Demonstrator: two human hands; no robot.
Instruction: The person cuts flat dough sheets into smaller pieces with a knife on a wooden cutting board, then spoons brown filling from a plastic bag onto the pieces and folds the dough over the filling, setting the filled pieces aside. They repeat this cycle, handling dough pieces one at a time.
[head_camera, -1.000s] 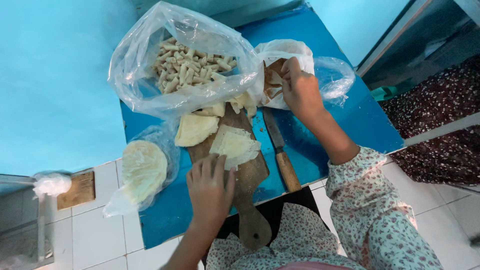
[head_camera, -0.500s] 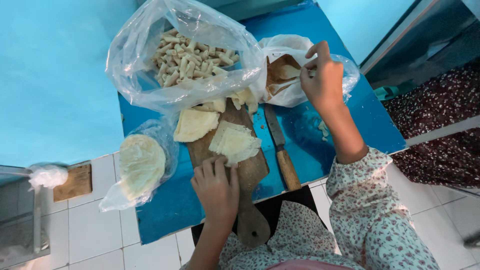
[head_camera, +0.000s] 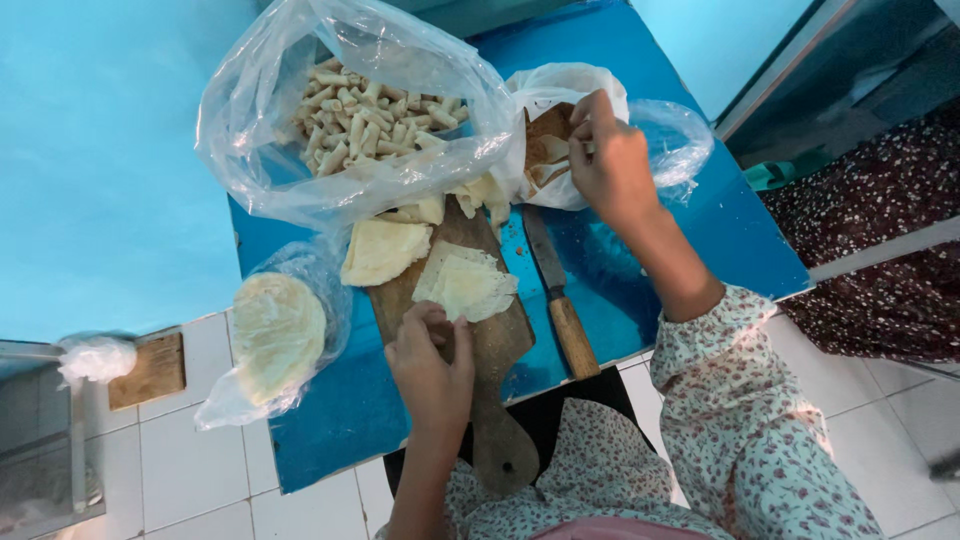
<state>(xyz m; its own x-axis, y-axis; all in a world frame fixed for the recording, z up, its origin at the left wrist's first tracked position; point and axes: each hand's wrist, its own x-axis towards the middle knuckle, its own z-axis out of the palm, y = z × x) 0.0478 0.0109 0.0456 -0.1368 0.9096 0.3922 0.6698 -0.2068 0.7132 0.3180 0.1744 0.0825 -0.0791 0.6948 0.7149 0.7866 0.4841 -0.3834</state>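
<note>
Presently, a pale wrapper sheet (head_camera: 465, 287) on the wooden board (head_camera: 480, 340) at the table's (head_camera: 340, 420) near edge is pressed under the left hand (head_camera: 432, 368), fingers curled. The right hand (head_camera: 612, 165), fingers pinched on filling, is held at a small bag (head_camera: 560, 110) toward the far edge. Filling could be dropped onto the knife (head_camera: 555, 295) below if the pinch loosens.

My left hand (head_camera: 432, 368) rests low, fingers curled, palm down — my right hand (head_camera: 612, 160) reaches forward, forearm extended, fingertips pinched together.
</note>
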